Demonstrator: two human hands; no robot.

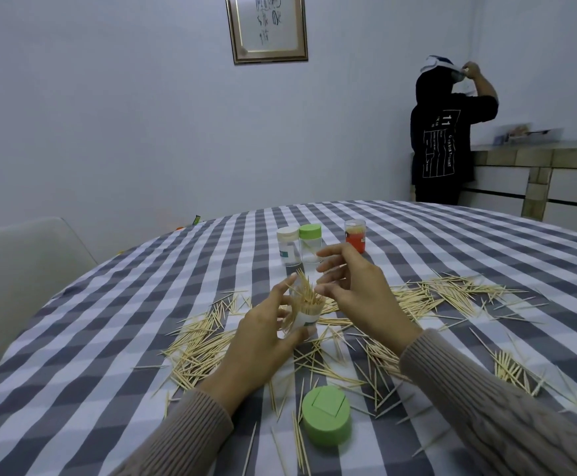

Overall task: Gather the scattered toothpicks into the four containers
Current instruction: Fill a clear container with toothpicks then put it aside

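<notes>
Left hand [259, 341] grips open container [306, 312], tilted, toothpicks [309, 293] pointing up-left. Right hand [359, 286] above, fingers [331, 267] loosely spread, pinch unclear. Container base hidden.

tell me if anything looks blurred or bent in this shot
Head view: the table edge bows from wide-angle distortion; the left hand and toothpicks in its container are slightly motion-blurred; items on the far counter are smeared; lighting is dim, bluish, without glare.

- A round table [452, 235] is covered by a grey-and-white checked cloth.
- A pale chair [22, 269] is set at its left.
- A framed picture [266, 27] is hung on the wall.
- A person in black [441, 146] is seen beside a tiled counter [534, 156].
</notes>
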